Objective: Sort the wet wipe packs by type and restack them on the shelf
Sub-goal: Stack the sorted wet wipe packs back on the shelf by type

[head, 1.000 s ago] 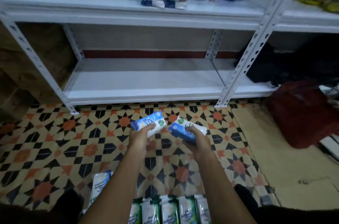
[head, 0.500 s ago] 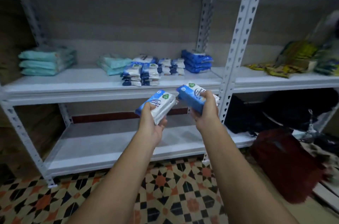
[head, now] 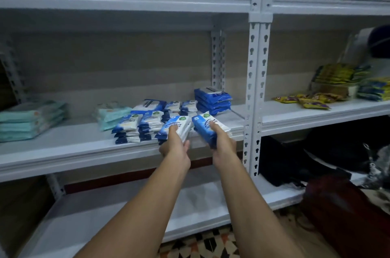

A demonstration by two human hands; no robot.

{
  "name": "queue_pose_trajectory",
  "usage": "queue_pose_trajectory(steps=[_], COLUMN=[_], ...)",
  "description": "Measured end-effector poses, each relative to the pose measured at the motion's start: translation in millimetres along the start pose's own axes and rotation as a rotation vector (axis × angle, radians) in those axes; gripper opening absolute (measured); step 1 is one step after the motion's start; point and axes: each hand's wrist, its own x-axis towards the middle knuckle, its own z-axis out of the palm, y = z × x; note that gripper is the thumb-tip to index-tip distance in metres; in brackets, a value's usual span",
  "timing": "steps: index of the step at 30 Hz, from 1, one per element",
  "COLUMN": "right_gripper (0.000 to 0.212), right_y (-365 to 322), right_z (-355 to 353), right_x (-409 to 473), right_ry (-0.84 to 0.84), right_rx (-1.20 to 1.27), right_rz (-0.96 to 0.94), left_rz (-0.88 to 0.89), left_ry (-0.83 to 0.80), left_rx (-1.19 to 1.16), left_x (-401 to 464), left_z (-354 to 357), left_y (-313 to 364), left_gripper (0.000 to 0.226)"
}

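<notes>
My left hand [head: 176, 148] grips a small stack of blue-and-white wet wipe packs [head: 176, 125] at the front edge of the middle shelf [head: 63, 148]. My right hand [head: 223, 141] grips another stack of the same blue-and-white packs [head: 203, 125], just right of the first. To the left on the shelf stand two short piles of matching packs [head: 138, 125]. More blue-and-white packs [head: 175, 106] lie behind them. A pile of plain blue packs [head: 212, 99] sits at the back right. Teal packs lie in a pile at mid-left [head: 111, 115] and another at far left [head: 29, 120].
A white slotted upright [head: 255, 80] stands right of my hands. Yellow snack packets [head: 306, 100] lie on the neighbouring shelf. Dark bags [head: 316, 156] fill the lower right bay, a dark red bag [head: 346, 211] sits on the floor. The bottom shelf [head: 126, 222] runs below my arms.
Both hands rose from the tiled floor with their packs and reached forward to the middle shelf's front edge. The view tilted upward with them.
</notes>
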Motion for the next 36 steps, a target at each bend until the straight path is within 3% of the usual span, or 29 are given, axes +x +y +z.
queue_pose_trajectory(steps=[2,7,11,14,18,21,24,26,30,36], right_gripper=[0.079,0.048,0.035,0.028,0.058,0.071,0.052,0.035,0.020,0.055], right_y=[6.8,12.1,19.5,24.5,27.3,29.0,28.2,30.0,33.1,30.6], right_z=[4.9,16.1,23.8,29.3,34.9,36.9,38.6,40.5,41.3,29.8], right_x=[6.7,18.2,20.6,18.4,18.2,17.5,9.9,7.8,8.7,2.1], right_ry=[0.031,-0.008,-0.085,-0.150,-0.173,-0.061,0.113,0.165,0.081,-0.043], right_rx=[0.015,-0.026,-0.111,-0.135,-0.140,-0.189,-0.284,-0.335,-0.438,-0.469], right_rz=[-0.020,0.002,-0.030,-0.035,-0.045,-0.065,-0.182,-0.288,-0.348,-0.280], left_rz=[0.019,0.029,0.022,-0.020,0.005,0.018,0.050,0.068,0.090,0.158], left_ry=[-0.001,-0.051,-0.020,-0.054,-0.029,-0.049,-0.056,-0.120,-0.320,-0.516], left_rx=[-0.008,0.009,0.193,0.069,-0.130,-0.083,0.082,0.141,0.217,0.431], left_x=[4.9,20.1,24.4,21.9,21.1,25.0,27.9,30.1,29.6,28.8], left_z=[3.8,5.1,2.7,5.7,0.0,-12.1,-23.8,-26.9,-23.9,-40.5], left_y=[-0.9,1.0,2.3,10.9,11.4,8.9,10.3,13.9,25.9,40.7], left_gripper=[0.041,0.039,0.046,0.044,0.063,0.038,0.020,0.019,0.033,0.045])
